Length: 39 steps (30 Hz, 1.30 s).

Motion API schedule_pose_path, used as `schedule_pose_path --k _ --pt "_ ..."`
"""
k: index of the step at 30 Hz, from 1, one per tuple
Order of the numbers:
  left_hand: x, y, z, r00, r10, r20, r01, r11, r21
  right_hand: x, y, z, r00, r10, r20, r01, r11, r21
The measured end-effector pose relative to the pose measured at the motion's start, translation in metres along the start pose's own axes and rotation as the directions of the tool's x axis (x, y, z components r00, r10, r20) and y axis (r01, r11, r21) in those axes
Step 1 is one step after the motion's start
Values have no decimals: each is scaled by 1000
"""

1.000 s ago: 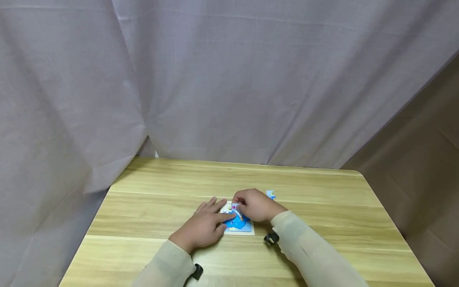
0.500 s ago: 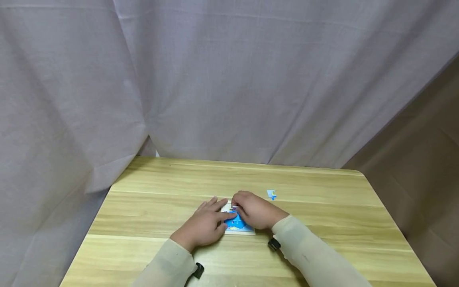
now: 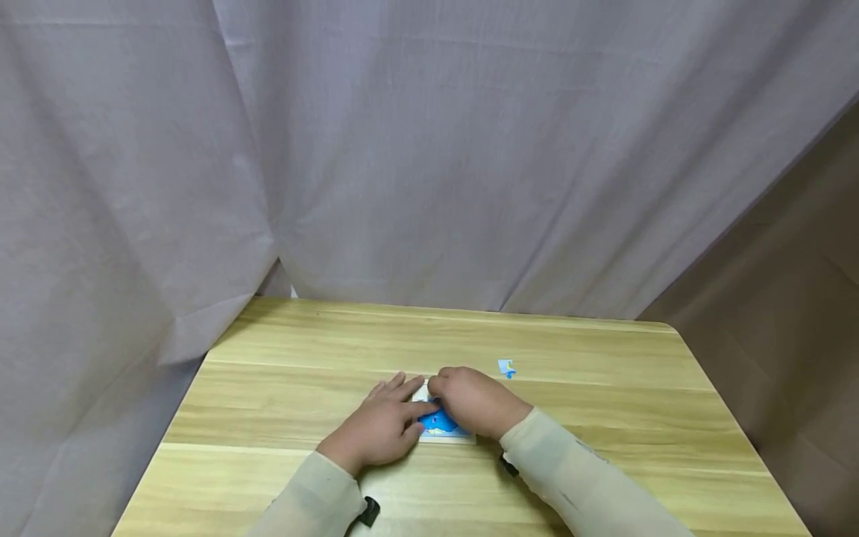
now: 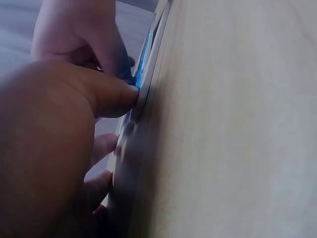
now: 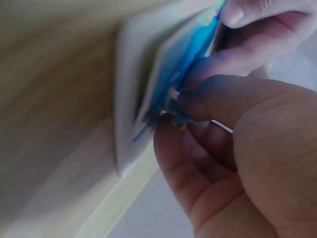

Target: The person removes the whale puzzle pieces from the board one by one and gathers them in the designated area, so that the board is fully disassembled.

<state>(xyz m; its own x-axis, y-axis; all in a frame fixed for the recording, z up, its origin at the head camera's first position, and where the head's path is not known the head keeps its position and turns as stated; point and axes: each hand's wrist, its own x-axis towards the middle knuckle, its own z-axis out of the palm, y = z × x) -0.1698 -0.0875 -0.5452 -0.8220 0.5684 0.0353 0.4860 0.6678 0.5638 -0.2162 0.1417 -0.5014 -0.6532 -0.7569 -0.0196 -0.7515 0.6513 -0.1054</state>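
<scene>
A grey curtain (image 3: 429, 164) fills the upper half of the head view and its left side. The wood table (image 3: 235, 418) spans the lower half. Two pale sleeves come in from the bottom edge, the right sleeve (image 3: 590, 477) towards the lower right, the left sleeve (image 3: 309, 496) at lower centre. The left hand (image 3: 376, 429), just below centre, has its fingers spread, index and thumb resting on the board (image 5: 131, 69). The right hand (image 3: 483, 403), beside it, pinches a piece between thumb and finger; whether the hands touch, I cannot tell. The board lies between them, low and central, its blue picture partly covered. A loose piece (image 3: 506, 368) lies above and right of the right hand. The held piece (image 5: 185, 116) is at the board, near the right-wrist frame's centre; whether it is seated cannot be told.
</scene>
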Motion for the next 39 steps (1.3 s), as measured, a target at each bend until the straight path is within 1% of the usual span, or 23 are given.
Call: schedule_pose_path --k 3,5,8,12,16,18,21,25,30,35,37,39 --pt "-1 -2 2 1000 14 -16 -14 1000 -10 4 2 -2 999 44 12 -45 996 82" --pt "-2 -3 3 999 25 -23 -25 1000 -10 6 4 -2 997 68 25 -71 991 111" --pt "-3 -3 3 1000 18 -22 -18 1000 14 11 7 -3 996 76 44 -81 988 133" --pt "-1 -1 2 1000 -6 -14 7 999 50 17 8 -4 991 101 92 -114 983 143" --pt "0 3 0 1000 -17 -11 17 998 53 19 9 -5 977 156 146 -180 970 166" --pt "0 4 0 1000 -20 -9 21 998 53 19 11 -6 969 176 172 -210 957 200" --pt "1 4 0 1000 -22 -9 23 998 56 18 17 -8 965 179 192 -226 938 262" --pt "3 4 0 1000 -25 -12 26 998 51 16 27 -7 968 174 181 -225 921 319" --pt "4 5 -1 1000 -14 -5 14 999 40 17 34 -8 969 186 164 -234 906 352" --pt "1 4 -2 1000 -14 6 14 1000 27 20 36 -10 966 180 186 -240 894 378" --pt "0 2 -2 1000 -15 12 14 1000 18 17 37 -12 965 190 182 -249 881 402" --pt "0 1 -2 1000 -15 19 15 1000 14 13 38 -16 964 206 167 -259 862 436"
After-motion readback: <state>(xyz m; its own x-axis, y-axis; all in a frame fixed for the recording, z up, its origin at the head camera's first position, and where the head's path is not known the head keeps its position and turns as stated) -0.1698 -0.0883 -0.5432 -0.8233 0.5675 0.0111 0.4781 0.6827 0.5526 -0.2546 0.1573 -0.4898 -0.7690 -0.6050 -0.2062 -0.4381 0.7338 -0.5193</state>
